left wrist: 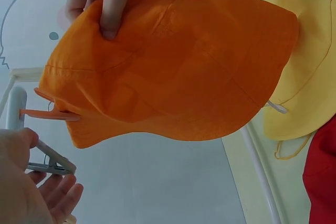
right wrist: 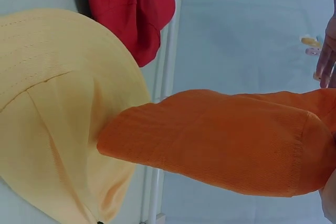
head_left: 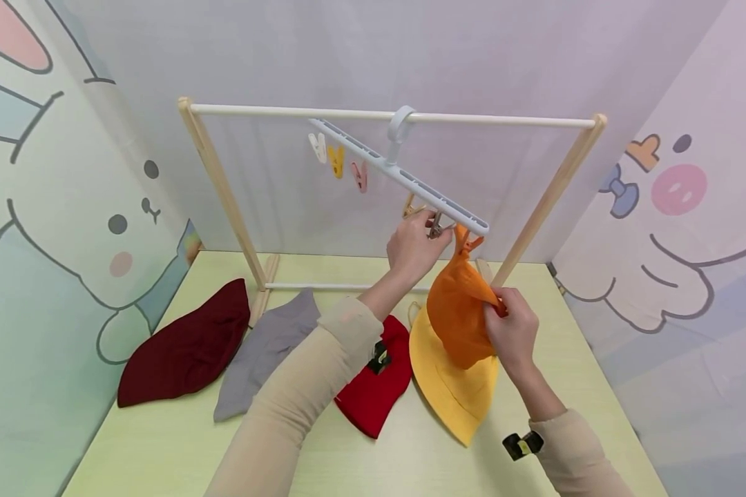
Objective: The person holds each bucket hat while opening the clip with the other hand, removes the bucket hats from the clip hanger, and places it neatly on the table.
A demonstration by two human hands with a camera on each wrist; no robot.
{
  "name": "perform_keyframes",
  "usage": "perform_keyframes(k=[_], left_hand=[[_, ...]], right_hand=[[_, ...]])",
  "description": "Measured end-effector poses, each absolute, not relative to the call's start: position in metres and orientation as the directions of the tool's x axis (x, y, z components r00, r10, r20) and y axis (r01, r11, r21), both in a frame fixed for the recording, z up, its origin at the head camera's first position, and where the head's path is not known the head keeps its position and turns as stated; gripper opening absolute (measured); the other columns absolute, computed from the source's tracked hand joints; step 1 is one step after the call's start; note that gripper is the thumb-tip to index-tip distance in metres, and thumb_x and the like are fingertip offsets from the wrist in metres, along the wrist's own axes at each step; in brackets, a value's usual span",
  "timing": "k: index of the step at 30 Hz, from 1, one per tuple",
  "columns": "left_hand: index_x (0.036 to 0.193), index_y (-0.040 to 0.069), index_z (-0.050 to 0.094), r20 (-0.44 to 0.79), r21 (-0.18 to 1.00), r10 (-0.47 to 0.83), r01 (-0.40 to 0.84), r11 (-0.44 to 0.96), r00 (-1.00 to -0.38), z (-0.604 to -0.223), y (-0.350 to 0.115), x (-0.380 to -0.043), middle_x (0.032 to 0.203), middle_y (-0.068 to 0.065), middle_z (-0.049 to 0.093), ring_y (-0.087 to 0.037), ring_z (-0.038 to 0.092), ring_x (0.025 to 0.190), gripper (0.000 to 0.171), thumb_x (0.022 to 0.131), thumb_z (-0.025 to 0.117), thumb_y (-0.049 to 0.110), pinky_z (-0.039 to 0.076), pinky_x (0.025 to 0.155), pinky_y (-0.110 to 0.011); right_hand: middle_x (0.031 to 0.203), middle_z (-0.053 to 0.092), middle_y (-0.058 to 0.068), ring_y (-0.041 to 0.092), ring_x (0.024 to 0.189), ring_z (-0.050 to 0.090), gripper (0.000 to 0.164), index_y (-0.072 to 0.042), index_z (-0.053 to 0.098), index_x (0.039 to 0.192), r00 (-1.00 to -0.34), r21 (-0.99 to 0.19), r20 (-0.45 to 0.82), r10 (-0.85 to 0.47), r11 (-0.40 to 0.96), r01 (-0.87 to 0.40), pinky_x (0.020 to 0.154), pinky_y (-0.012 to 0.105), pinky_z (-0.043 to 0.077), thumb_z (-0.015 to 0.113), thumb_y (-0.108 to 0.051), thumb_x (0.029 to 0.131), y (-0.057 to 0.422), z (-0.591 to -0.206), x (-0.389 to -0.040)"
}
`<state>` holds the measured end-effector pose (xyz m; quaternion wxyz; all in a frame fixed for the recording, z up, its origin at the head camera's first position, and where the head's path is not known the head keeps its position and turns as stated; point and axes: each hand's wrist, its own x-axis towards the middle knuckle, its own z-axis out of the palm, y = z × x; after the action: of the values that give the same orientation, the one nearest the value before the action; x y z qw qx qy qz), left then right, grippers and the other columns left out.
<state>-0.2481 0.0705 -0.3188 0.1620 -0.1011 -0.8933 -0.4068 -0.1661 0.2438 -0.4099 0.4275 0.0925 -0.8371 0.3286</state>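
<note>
An orange bucket hat hangs from an orange clothespin at the near right end of a pale blue clip hanger. My right hand pinches the hat's fabric on its right side, thumb outside, as the left wrist view shows. Beside that clothespin, my left hand holds a grey clothespin between thumb and fingers; nothing is seen in its jaws. The hat's lower part overlaps a yellow bucket hat in the head view. Part of the right hand is cut off in the right wrist view.
The hanger hooks over the white bar of a wooden-legged rack. White, yellow and pink clothespins hang at its far end. Red, grey and maroon hats lie on the table.
</note>
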Motion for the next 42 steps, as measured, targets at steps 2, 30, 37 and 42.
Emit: perform_keyframes(k=[2,30,37,42], left_hand=[[0.102,0.023,0.056,0.368,0.703,0.038,0.305,0.643,-0.929,-0.321,0.069,-0.246,0.098,0.009,0.058,-0.006,0.053,0.081,0.029,0.078,0.057,0.04,0.043,0.06,-0.027],[0.12,0.019,0.049,0.352,0.709,0.138,0.36,0.607,-0.926,-0.338,0.073,-0.213,0.106,0.004,0.055,-0.01,0.054,0.086,0.051,0.076,0.061,0.042,0.044,0.068,-0.024],[0.118,0.02,0.049,0.334,0.688,0.15,0.35,0.635,-0.93,-0.333,0.08,-0.212,0.107,0.006,0.057,-0.009,0.053,0.084,0.051,0.075,0.06,0.044,0.043,0.063,-0.021],[0.11,0.022,0.052,0.313,0.674,0.144,0.327,0.663,-0.939,-0.331,0.085,-0.214,0.101,0.007,0.059,-0.008,0.053,0.076,0.043,0.075,0.059,0.044,0.041,0.057,-0.019]], right_hand=[[0.07,0.057,0.008,0.013,0.059,0.042,0.01,-0.002,0.064,0.08,-0.607,-0.469,0.784,0.13,0.764,-0.443,0.055,0.014,0.033,0.062,0.002,0.07,0.244,-0.411,-0.166],[0.074,0.057,0.007,0.011,0.059,0.042,0.015,-0.002,0.063,0.082,-0.618,-0.452,0.781,0.085,0.761,-0.466,0.057,0.009,0.035,0.065,0.003,0.068,0.235,-0.419,-0.157],[0.071,0.056,0.006,0.01,0.057,0.04,0.016,-0.003,0.063,0.08,-0.587,-0.428,0.806,0.068,0.752,-0.501,0.054,0.011,0.034,0.064,0.006,0.067,0.231,-0.418,-0.156],[0.07,0.054,0.004,0.01,0.056,0.039,0.017,-0.005,0.064,0.08,-0.594,-0.424,0.803,0.051,0.75,-0.508,0.053,0.011,0.034,0.065,0.006,0.066,0.228,-0.418,-0.154]])
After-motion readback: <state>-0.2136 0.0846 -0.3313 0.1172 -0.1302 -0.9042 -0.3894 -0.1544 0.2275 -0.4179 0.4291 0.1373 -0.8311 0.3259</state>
